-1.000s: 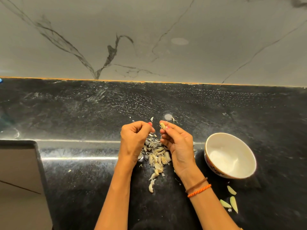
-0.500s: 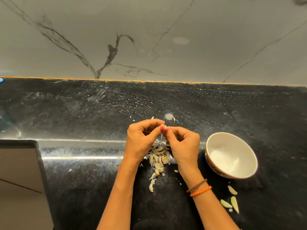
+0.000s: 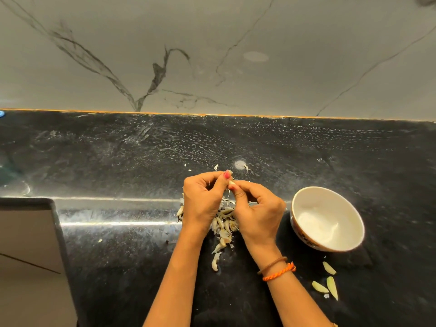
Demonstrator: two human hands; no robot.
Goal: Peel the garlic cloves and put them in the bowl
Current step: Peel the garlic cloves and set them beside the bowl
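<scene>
My left hand (image 3: 203,199) and my right hand (image 3: 257,208) meet above the black counter, both pinching one small garlic clove (image 3: 231,182) between thumbs and fingertips. Most of the clove is hidden by my fingers. Below my hands lies a pile of garlic cloves and skins (image 3: 224,225). A white bowl (image 3: 306,199) stands to the right of my right hand, and it looks empty. Three peeled cloves (image 3: 326,283) lie on the counter in front of the bowl.
The black stone counter (image 3: 118,161) runs back to a grey marble wall (image 3: 212,55). A cutout with a raised dark edge (image 3: 56,223) sits at the front left. Bits of garlic skin (image 3: 246,167) lie behind my hands.
My two hands have come together from slightly apart. Both now pinch the clove that the right hand held alone a second ago.
</scene>
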